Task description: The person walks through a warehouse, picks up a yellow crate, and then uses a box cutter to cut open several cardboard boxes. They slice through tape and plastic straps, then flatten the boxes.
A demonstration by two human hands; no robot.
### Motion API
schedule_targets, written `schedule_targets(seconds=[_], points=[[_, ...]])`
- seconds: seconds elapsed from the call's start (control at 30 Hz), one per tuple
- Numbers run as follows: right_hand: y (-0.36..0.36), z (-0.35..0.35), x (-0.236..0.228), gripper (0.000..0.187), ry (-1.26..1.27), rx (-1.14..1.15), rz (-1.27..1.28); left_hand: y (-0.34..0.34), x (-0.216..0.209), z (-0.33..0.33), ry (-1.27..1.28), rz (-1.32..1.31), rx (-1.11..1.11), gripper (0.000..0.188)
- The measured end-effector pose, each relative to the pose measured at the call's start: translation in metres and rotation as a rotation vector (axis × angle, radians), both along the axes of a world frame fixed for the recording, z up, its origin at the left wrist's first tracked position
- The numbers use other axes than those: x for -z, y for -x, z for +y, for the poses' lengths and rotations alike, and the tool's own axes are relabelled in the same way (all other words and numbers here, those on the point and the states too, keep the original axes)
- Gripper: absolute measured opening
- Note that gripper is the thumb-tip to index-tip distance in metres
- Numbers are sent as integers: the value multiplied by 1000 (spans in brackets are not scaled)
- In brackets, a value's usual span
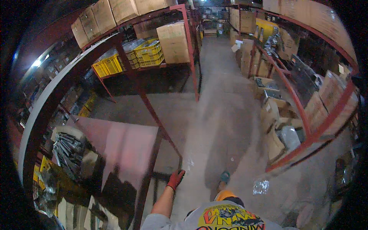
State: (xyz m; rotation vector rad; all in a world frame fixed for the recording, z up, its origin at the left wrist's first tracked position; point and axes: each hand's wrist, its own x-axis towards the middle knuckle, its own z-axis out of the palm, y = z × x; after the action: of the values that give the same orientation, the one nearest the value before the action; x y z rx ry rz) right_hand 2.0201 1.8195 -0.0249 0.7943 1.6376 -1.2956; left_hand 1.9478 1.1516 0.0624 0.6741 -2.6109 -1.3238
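My left hand (176,179), in a red glove, hangs low over the floor just below the foot of a thin dark red post (151,111). I see it mostly from the back; its fingers are small and turned under, so their grip is unclear. Nothing shows sticking out of it. To its left stands a broad red panel-topped surface (128,143). My right hand is out of the picture. One foot in a teal sandal (225,176) is on the floor ahead of me.
An aisle (220,84) runs ahead between red metal racks. Yellow crates (149,53) and cardboard boxes (172,44) fill the left rack. Open cartons (278,115) line the right side. Metal rods (67,149) sit in a carton at left. Clear plastic (260,186) lies on the floor.
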Motion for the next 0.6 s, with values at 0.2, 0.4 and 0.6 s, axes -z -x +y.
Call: schedule_targets(seconds=[0.2,0.4,0.6], points=[[283,-75,2,50,-14,-209,79,96,81,-57,25,-336,93,59],[645,-142,17,51,-92,-513,569,92,121,-45,-458,-817,-205,59],[939,-372,-19,48,128,-401,1094,188,115,-64,-410,-830,-156,55]])
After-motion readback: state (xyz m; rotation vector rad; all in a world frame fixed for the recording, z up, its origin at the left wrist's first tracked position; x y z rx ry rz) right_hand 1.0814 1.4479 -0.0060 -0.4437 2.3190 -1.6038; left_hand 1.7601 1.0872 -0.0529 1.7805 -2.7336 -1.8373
